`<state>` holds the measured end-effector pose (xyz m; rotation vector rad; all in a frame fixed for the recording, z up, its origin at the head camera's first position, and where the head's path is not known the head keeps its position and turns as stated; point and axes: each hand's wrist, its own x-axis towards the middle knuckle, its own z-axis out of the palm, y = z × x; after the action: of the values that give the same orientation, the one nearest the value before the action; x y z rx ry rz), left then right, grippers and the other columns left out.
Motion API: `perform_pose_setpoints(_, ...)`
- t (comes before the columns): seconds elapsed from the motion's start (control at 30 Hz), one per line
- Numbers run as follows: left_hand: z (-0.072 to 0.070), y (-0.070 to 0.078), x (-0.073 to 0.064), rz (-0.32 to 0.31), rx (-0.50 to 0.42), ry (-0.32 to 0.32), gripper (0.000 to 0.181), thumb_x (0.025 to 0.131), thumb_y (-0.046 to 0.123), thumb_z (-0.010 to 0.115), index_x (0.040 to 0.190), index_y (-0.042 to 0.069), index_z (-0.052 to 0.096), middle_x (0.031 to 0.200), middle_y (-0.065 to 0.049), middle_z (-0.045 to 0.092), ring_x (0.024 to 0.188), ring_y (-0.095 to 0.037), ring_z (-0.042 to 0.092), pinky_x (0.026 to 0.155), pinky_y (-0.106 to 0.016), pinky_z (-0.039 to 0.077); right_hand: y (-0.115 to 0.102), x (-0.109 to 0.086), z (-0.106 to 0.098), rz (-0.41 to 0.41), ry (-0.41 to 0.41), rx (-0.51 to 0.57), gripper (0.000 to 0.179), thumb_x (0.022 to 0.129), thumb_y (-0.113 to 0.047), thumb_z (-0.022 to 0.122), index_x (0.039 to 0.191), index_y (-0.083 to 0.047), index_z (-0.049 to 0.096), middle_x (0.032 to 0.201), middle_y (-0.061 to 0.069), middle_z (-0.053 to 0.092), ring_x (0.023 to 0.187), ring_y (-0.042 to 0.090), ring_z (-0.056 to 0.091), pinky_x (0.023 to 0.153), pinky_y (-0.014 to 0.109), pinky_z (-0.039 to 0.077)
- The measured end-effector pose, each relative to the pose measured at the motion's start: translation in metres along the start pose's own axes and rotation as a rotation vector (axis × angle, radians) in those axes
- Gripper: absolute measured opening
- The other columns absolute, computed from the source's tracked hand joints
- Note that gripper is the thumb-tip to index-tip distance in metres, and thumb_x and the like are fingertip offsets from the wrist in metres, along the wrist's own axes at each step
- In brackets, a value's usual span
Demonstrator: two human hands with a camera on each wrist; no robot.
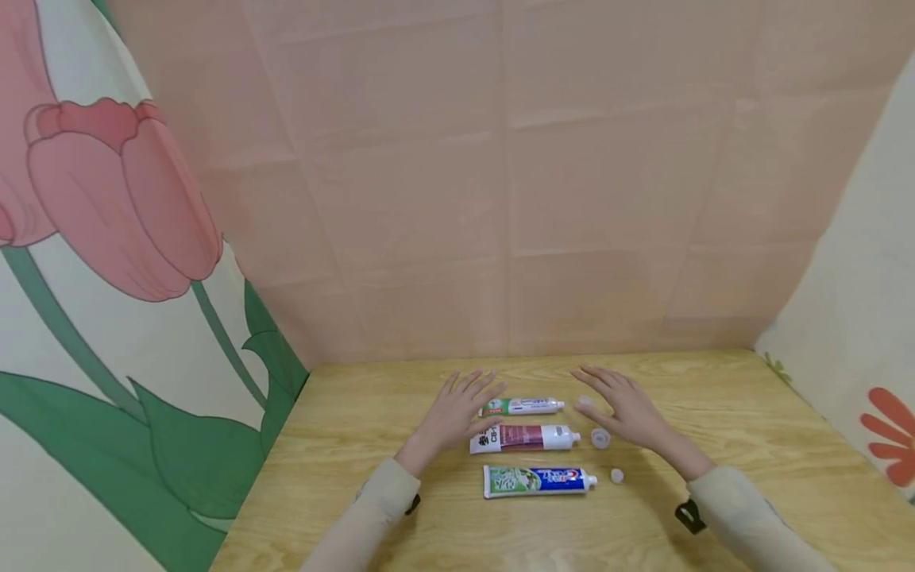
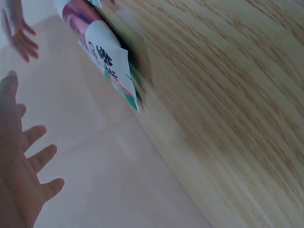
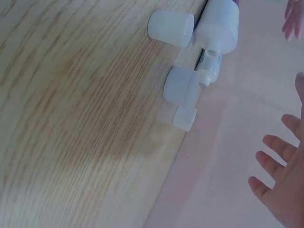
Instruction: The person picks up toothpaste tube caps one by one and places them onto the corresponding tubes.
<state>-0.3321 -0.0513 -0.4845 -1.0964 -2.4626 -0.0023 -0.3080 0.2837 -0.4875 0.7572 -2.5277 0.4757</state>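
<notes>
Three toothpaste tubes lie in a column on the wooden table, their uncapped nozzles to the right. Farthest is a green and white tube (image 1: 532, 406), in the middle a maroon and white tube (image 1: 529, 437), nearest a blue and green tube (image 1: 536, 481). Beside each nozzle sits a white cap: a near cap (image 1: 617, 476), a middle cap (image 1: 600, 438) and a far cap (image 1: 586, 401). My left hand (image 1: 457, 409) hovers with spread fingers over the tubes' left ends, hiding part of the far one. My right hand (image 1: 629, 409), fingers spread and holding nothing, is above the caps.
The wooden table (image 1: 343, 445) meets a creased pink backdrop (image 1: 500, 199) at its far edge. On the left stands a wall panel with a painted tulip (image 1: 129, 191); the white panel on the right bears a red flower (image 1: 889, 433). A dark strap (image 1: 689, 516) hangs under the right wrist.
</notes>
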Motion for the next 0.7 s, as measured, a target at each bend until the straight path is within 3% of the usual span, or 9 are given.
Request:
perform_pose_setpoints(0.23,0.006,-0.002,0.005,-0.02,-0.031,-0.015,0.061,0.094,0.059,0.029,0.146,0.028,0.027,0.15,0.002,0.029,0.137,-0.023,0.028,0.111,-0.05,0.018,0.004,0.004,0.002,0.003,0.029,0.022,0.057,0.084,-0.035,0.066,0.133,-0.01,0.05,0.133,0.016,0.05,0.118,0.039,0.046,0.092,0.066,0.032)
perform_pose_setpoints(0.7,0.016,-0.007,0.006,-0.056,-0.083,-0.065,0.058,0.094,0.054,0.038,0.144,0.026,0.032,0.143,-0.001,0.042,0.13,-0.023,0.039,0.108,-0.047,0.029,0.018,0.005,0.013,0.051,0.033,0.083,0.05,0.085,-0.029,0.066,0.13,-0.011,0.052,0.123,0.019,0.057,0.109,0.04,0.053,0.087,0.065,0.038)
